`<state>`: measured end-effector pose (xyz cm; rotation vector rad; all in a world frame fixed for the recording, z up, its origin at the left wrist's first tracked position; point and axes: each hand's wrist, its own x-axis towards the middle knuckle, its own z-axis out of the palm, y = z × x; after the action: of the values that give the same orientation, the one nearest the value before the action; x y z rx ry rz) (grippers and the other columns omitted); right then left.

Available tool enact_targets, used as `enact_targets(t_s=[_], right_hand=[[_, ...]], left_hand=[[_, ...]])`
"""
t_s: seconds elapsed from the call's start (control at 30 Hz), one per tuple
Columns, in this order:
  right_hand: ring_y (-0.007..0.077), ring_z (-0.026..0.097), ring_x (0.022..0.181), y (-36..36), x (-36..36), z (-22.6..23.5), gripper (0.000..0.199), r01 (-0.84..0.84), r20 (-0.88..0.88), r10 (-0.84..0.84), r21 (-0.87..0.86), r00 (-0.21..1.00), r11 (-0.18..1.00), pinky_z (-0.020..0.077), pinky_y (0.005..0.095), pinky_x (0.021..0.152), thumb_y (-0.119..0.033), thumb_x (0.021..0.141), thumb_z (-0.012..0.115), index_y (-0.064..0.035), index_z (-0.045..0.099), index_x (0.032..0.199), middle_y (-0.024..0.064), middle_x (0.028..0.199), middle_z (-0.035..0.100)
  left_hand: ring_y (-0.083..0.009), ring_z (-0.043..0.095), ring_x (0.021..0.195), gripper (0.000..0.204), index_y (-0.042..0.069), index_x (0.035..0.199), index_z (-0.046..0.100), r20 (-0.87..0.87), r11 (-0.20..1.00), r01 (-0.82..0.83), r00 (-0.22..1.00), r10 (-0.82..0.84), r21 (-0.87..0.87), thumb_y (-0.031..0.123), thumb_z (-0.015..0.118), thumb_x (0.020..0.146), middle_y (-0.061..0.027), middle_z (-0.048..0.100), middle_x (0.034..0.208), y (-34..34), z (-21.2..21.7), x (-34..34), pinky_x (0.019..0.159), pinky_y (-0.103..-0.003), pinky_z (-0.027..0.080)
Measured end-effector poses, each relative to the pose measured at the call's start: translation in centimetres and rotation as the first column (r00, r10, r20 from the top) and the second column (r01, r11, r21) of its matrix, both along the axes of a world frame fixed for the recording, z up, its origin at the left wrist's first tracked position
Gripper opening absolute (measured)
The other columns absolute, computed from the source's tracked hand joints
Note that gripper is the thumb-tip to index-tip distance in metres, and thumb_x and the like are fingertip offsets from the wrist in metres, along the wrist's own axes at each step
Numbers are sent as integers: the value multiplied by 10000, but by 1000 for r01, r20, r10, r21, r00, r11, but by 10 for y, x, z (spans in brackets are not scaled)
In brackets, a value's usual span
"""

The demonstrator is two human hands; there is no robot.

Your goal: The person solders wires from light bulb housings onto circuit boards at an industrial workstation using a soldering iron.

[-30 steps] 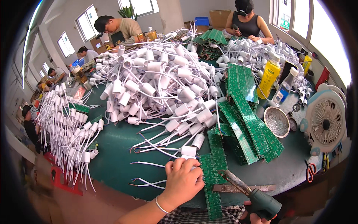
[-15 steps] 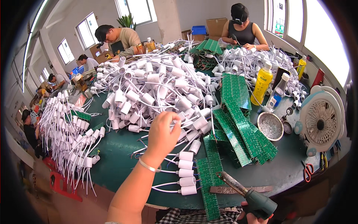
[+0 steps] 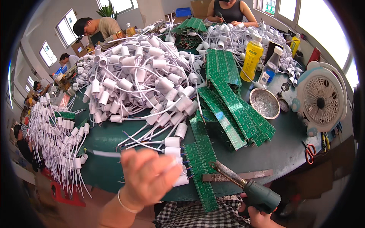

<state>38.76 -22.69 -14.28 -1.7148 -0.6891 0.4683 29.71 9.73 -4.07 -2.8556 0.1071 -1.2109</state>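
My left hand (image 3: 150, 176), smeared by motion, is raised over the near table edge with its fingers curled in. A blurred white cable (image 3: 107, 154) sticks out to its left and seems gripped in it; the cable's other end is hidden. Just beyond, white lamp sockets (image 3: 172, 142) lie in a row, their wires touching a green circuit board strip (image 3: 200, 176). At the lower right my right hand (image 3: 258, 218) is closed round the dark green handle of a soldering iron (image 3: 262, 195). The iron's metal tip points up and left, over the board strip.
A large heap of white sockets (image 3: 129, 72) covers the table's far middle; another bunch (image 3: 57, 140) hangs off the left edge. Stacked green boards (image 3: 235, 114), a bowl of metal bits (image 3: 265, 103), bottles (image 3: 251, 57), scissors (image 3: 310, 153) and a fan (image 3: 321, 100) stand right. Co-workers sit beyond.
My left hand has come back from the socket heap toward me, and a blurred cable now shows beside it. The whole view has shifted; my right hand keeps hold of the soldering iron.
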Motion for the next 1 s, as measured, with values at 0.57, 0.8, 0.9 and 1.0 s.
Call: enact_targets(t_s=[0.57, 0.8, 0.9, 1.0], right_hand=[[187, 614, 763, -16, -17, -10, 312, -76, -103, 77, 8, 992, 997, 494, 315, 684, -126, 831, 657, 8, 589, 1104, 97, 920, 626], [342, 564, 1073, -26, -16, -33, 745, -218, 252, 286, -266, 925, 939, 438, 443, 914, -346, 782, 696, -14, 305, 1323, 168, 1235, 542], [265, 616, 898, -2, -20, -4, 319, -48, 164, 52, -33, 985, 998, 482, 364, 791, -79, 776, 689, 0, 612, 1075, 133, 1017, 633], [302, 599, 975, 1, -21, -2, 351, -75, 137, 78, -29, 987, 997, 467, 386, 847, -68, 760, 703, -2, 611, 1092, 156, 1063, 623]], left_hand=[[-304, 397, 1132, 181, 138, 765, 562, -253, 890, -343, 929, 272, -302, 97, 707, 663, -35, 543, 1206, -70, -91, -22, 912, -458, 262], [-307, 402, 1149, 194, 134, 728, 537, -276, 866, -387, 911, 306, -316, 85, 699, 632, -43, 553, 1204, -71, -95, -14, 905, -480, 250], [-308, 406, 1149, 194, 132, 724, 539, -288, 855, -389, 910, 298, -343, 85, 699, 625, -40, 553, 1201, -69, -96, -14, 905, -481, 250], [-323, 420, 1131, 193, 130, 712, 545, -297, 842, -378, 914, 275, -384, 70, 692, 602, -49, 552, 1187, -67, -94, -13, 911, -480, 258]])
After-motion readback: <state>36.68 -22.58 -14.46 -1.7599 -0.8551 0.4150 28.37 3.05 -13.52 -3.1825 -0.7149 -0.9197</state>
